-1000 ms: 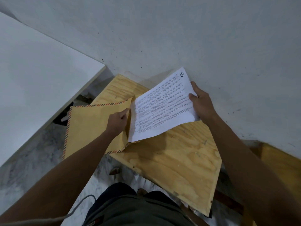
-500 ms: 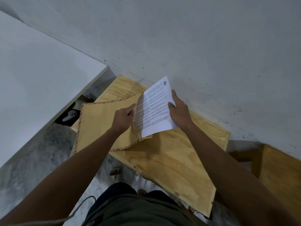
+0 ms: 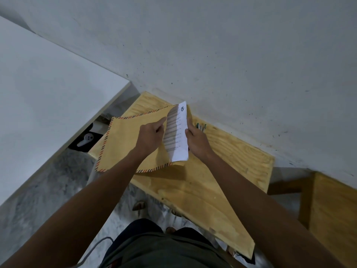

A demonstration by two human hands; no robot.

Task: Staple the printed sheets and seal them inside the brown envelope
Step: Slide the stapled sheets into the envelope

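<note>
The brown envelope [image 3: 123,144] with striped red and dark edging lies over the left end of the plywood table [image 3: 231,161]. My left hand [image 3: 151,135] grips its upper side at the open mouth. Only a narrow strip of the printed sheets [image 3: 176,134] sticks out of the envelope; the rest is hidden inside. My right hand [image 3: 197,141] holds the sheets at their right edge. A small green object [image 3: 201,127], perhaps the stapler, lies on the table just beyond my right hand, mostly hidden.
A grey wall [image 3: 231,55] runs along the table's far edge. A white tabletop [image 3: 38,105] stands at the left, with a white controller [image 3: 85,141] on a dark surface below its edge. A second plywood surface [image 3: 334,213] is at the right.
My right hand has pushed the printed sheets leftward, deeper into the envelope, until only a narrow strip shows. My left hand has kept hold of the envelope's mouth.
</note>
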